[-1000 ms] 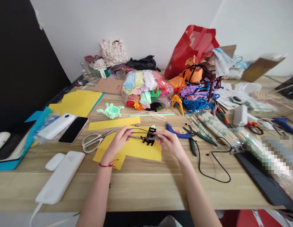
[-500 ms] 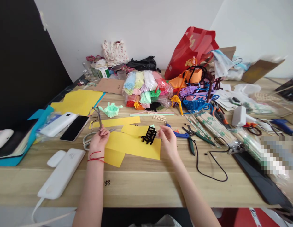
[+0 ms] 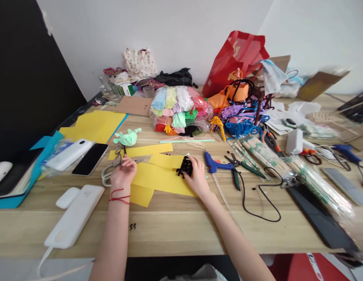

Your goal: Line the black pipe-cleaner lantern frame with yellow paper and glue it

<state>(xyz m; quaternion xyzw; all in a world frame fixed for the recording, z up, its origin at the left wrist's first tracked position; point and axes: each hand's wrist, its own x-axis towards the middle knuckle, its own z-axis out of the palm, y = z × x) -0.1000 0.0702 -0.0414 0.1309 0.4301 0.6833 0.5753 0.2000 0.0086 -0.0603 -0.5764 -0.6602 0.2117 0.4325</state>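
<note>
My left hand [image 3: 124, 171] is closed, fingers curled, on a pair of thin-framed glasses [image 3: 118, 159] held up off the table. Just beyond the glasses is a mint-green fuzzy piece [image 3: 127, 137] with small knobs. White-handled scissors [image 3: 105, 180] lie beside this hand, partly covered. With thumb and fingers, my right hand [image 3: 196, 175] grips a small black lattice piece shaped like a chair [image 3: 186, 165], over yellow paper [image 3: 160, 180]. Right of that hand lies a blue glue gun [image 3: 218, 166] with its black cord.
Green-handled pliers [image 3: 236, 179] lie beside the glue gun. A phone [image 3: 90, 159] and white power bank [image 3: 77, 218] are at left. Behind stand a clear bag of coloured fuzzy stems [image 3: 179, 109] and a red bag [image 3: 234, 62]. Wrapped stick bundles [image 3: 265, 156] lie at right.
My right hand has moved left and closed round the black chair-shaped piece. The mint-green piece has shifted left and tilted. The glasses have come down slightly with my left hand.
</note>
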